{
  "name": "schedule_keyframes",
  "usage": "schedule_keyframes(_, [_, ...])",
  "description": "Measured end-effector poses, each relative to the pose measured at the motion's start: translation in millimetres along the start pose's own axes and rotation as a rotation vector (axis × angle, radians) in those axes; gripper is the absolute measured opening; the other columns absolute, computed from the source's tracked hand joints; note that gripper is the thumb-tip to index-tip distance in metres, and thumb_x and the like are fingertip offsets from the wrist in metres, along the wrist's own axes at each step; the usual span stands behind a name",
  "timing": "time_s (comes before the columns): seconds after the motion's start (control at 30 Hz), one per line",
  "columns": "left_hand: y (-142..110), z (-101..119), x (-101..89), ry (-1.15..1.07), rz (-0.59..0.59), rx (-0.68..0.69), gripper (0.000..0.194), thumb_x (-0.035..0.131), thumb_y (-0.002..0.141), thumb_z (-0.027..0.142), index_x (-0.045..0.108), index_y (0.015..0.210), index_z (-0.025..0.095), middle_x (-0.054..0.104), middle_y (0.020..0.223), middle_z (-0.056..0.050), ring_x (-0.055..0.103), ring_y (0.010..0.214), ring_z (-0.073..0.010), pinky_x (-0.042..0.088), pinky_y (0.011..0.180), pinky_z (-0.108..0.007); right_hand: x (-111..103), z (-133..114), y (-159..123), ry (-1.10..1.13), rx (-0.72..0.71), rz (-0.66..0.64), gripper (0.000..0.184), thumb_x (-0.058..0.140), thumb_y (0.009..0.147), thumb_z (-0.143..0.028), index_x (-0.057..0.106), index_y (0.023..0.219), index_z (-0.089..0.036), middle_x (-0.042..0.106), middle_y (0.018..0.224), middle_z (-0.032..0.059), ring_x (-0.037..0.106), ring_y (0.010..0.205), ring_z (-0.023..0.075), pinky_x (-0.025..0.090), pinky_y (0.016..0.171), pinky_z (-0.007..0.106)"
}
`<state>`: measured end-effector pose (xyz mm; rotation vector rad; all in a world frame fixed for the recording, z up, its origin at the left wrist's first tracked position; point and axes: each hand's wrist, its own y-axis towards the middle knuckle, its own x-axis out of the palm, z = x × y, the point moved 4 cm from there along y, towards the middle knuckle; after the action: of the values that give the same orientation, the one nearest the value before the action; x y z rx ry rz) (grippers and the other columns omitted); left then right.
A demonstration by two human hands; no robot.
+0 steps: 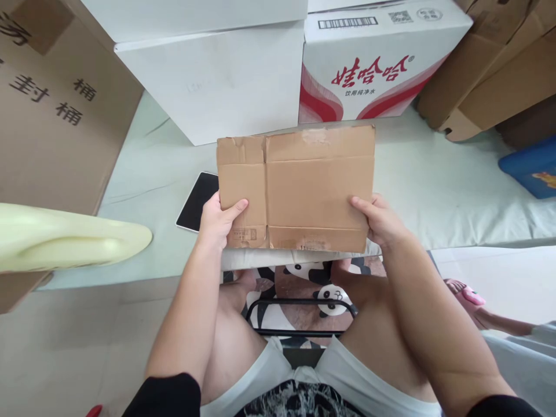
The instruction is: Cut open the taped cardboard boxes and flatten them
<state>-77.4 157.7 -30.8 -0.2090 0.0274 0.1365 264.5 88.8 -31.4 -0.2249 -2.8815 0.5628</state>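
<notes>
A flattened brown cardboard box [304, 185] is held up in front of me, its flaps folded flat and torn tape marks along its top and bottom edges. My left hand [217, 220] grips its lower left corner, thumb on the front face. My right hand [377, 220] grips its lower right edge, thumb on the front and fingers behind. Both hands are closed on the cardboard. The box hovers above a pale sheet-covered surface [434, 191], over my knees.
A dark phone or tablet [197, 200] lies left of the cardboard. White boxes [226, 75] and a red-printed water carton [369, 63] stand behind. Brown cartons [52, 104] flank both sides. A pale yellow object [69, 237] juts in from the left; a blue item [532, 165] sits right.
</notes>
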Motion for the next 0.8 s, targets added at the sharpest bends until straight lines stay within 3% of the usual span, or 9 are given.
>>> schedule_keyframes(0.17, [1.4,1.5,0.6,0.085,-0.024,0.063,0.067,0.097,0.051,0.041,0.067,0.106,0.018,0.079,0.109,-0.008,0.076,0.098,-0.0256,0.064,0.084,-0.035,-0.9,1.0,-1.0,-0.045,0.027,-0.051,0.061,0.096,0.053,-0.060,0.074,0.094,-0.021,0.080,0.096,0.0081,0.076,0.095,0.0292,0.063,0.092,0.045])
schedule_keyframes(0.27, [2.5,2.6,0.0,0.029,0.006,0.084,0.057,0.092,0.057,0.046,0.066,0.100,0.018,0.076,0.095,-0.005,0.074,0.088,-0.0211,0.062,0.076,-0.029,-8.8,-4.3,-1.8,-0.031,-0.075,0.045,0.058,0.093,0.057,-0.059,0.073,0.095,-0.022,0.079,0.098,0.0088,0.076,0.097,0.0326,0.064,0.091,0.050])
schedule_keyframes(0.37, [3.2,3.5,-3.6,-0.011,0.105,0.100,0.040,0.079,0.070,0.048,0.062,0.094,0.021,0.070,0.084,-0.001,0.071,0.074,-0.0154,0.055,0.064,-0.023,-22.3,-19.4,-4.1,0.077,-0.338,0.301,0.048,0.089,0.060,-0.051,0.069,0.092,-0.022,0.078,0.102,0.0089,0.075,0.102,0.0335,0.064,0.094,0.052])
schedule_keyframes(0.43, [3.6,3.5,-4.3,-0.008,0.111,0.086,0.032,0.071,0.076,0.046,0.060,0.093,0.022,0.068,0.086,-0.001,0.070,0.073,-0.0149,0.053,0.064,-0.024,-32.3,-30.8,-6.8,0.157,-0.528,0.465,0.040,0.081,0.067,-0.049,0.064,0.091,-0.023,0.076,0.111,0.0082,0.071,0.115,0.0314,0.060,0.106,0.049])
schedule_keyframes(0.5, [4.6,6.6,-6.1,0.099,0.114,0.128,0.023,0.065,0.080,0.042,0.060,0.092,0.022,0.068,0.090,-0.002,0.072,0.083,-0.0172,0.056,0.074,-0.028,-44.5,-40.7,-10.0,0.195,-0.686,0.604,0.034,0.071,0.073,-0.048,0.059,0.094,-0.024,0.072,0.117,0.0068,0.067,0.127,0.0272,0.054,0.116,0.043])
schedule_keyframes(0.57, [6.7,13.8,-11.2,0.361,0.176,0.227,0.017,0.065,0.081,0.036,0.062,0.091,0.023,0.069,0.097,-0.004,0.070,0.098,-0.0213,0.057,0.092,-0.035,-61.7,-47.2,-14.9,0.190,-0.807,0.769,0.032,0.065,0.077,-0.046,0.052,0.099,-0.026,0.070,0.118,0.0064,0.066,0.129,0.0240,0.053,0.117,0.039])
schedule_keyframes(0.67, [12.6,23.2,-22.1,0.795,0.318,0.287,0.022,0.070,0.081,0.028,0.067,0.102,0.024,0.067,0.122,-0.010,0.062,0.124,-0.0297,0.046,0.116,-0.046,-93.4,-48.5,-24.5,0.176,-0.880,1.052,0.029,0.057,0.083,-0.040,0.040,0.103,-0.028,0.066,0.124,0.0099,0.070,0.122,0.0209,0.058,0.111,0.042])
schedule_keyframes(0.8, [20.7,22.4,-33.4,0.946,0.365,0.127,0.045,0.075,0.082,0.029,0.066,0.125,0.022,0.055,0.144,-0.019,0.048,0.145,-0.0387,0.038,0.122,-0.058,-123.6,-51.1,-33.3,-0.028,-0.823,1.242,0.014,0.045,0.096,-0.030,0.033,0.102,-0.029,0.058,0.140,0.0189,0.069,0.123,0.0174,0.057,0.111,0.039])
